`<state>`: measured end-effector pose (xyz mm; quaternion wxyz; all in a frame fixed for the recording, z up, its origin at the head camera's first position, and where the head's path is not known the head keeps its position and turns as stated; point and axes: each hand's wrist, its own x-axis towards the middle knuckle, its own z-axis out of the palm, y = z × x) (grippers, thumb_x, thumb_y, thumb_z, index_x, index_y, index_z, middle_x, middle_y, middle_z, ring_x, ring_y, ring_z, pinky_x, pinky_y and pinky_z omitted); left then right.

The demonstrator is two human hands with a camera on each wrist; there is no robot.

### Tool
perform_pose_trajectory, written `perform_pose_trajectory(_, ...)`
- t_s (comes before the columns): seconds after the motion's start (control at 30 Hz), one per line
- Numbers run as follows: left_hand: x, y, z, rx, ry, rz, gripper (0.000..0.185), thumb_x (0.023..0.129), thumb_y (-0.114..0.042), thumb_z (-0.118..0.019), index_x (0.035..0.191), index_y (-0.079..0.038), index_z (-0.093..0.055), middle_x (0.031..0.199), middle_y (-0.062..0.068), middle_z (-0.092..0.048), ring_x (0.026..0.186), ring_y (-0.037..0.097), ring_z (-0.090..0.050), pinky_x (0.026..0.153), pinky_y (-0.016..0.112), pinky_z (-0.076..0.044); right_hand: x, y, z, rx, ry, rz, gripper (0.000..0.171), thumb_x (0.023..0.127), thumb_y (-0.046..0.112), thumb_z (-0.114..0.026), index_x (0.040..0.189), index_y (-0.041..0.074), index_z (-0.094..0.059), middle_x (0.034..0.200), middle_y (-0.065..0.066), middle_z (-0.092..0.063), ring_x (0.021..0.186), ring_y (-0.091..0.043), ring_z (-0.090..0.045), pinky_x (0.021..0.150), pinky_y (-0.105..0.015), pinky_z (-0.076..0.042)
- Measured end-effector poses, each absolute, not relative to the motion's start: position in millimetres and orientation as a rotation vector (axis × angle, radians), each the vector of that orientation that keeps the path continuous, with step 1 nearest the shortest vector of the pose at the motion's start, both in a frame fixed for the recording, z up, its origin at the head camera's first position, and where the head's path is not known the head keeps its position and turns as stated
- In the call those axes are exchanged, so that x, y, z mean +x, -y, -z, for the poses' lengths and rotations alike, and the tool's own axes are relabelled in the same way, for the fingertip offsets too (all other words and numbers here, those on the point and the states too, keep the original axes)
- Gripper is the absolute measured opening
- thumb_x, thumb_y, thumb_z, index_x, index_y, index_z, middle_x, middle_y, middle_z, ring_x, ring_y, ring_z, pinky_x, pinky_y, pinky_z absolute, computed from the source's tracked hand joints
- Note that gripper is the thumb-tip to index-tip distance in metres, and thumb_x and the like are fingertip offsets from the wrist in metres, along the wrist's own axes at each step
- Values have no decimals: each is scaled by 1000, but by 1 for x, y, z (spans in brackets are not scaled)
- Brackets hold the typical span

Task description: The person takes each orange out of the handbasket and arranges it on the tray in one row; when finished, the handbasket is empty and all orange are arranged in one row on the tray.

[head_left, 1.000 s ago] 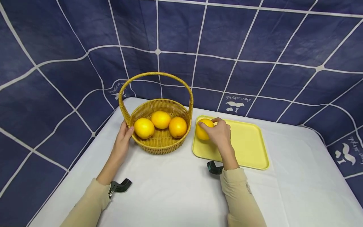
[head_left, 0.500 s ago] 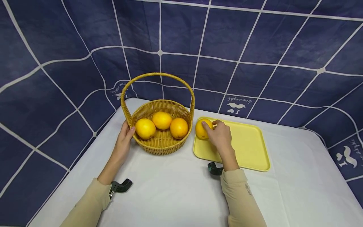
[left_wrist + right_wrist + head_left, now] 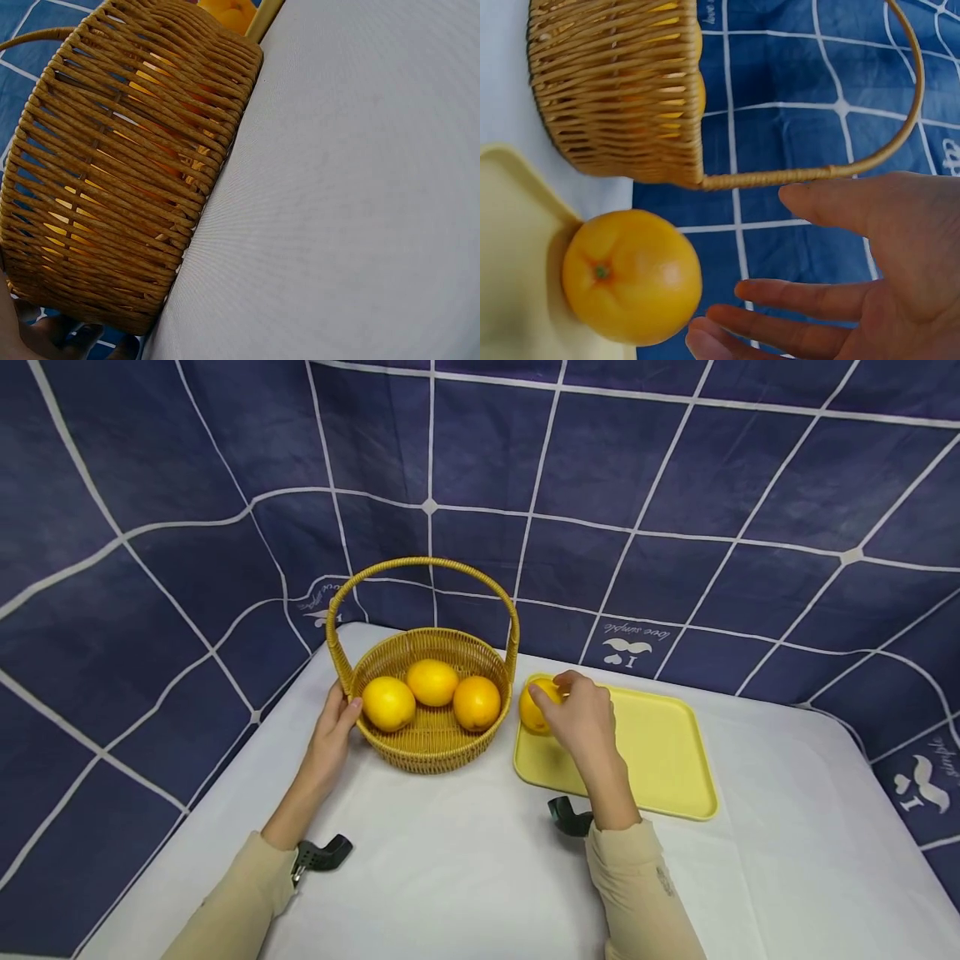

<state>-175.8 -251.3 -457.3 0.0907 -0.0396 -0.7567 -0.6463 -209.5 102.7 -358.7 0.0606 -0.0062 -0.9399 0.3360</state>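
Observation:
My left hand holds the left side of a round wicker basket, thumb at the rim and fingers outside. Three oranges lie in the basket: one at the left, one at the back and one at the right. A further orange rests on the yellow tray, at its left end. Over it is my right hand; in the right wrist view its fingers are spread, apart from the fruit and holding nothing. Only some left fingertips show in the left wrist view, beneath the basket's side.
The basket's tall handle arches above it, and the tray lies close to its right. A white cloth covers the table. Blue checked fabric hangs behind and at the sides.
The right thumb and fingers were on the orange and have come away from it; the orange stays on the tray. My left hand keeps its hold on the basket. The head view has shifted slightly.

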Motion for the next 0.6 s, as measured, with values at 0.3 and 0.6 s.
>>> perform_pose_trajectory(0.3, -175, 249, 461, -117, 2250, 1920, 64, 116, -31, -39, 170, -12, -13, 175, 11, -22, 161, 28, -19, 132, 53, -14, -196, -92, 347, 56, 2756, -1058, 52, 95, 42, -76, 127, 2, -69, 113, -19, -77, 101, -32, -75, 87, -47, -61)
perform_pose_trajectory(0.6, -175, 252, 457, -107, 2254, 1912, 64, 115, -31, -39, 171, -17, -12, 176, 11, -19, 162, 28, -18, 132, 52, -13, -193, -65, 356, 341, 2664, -1182, 42, 96, 30, -77, 124, -1, -69, 111, -19, -77, 101, -33, -74, 88, -44, -61)
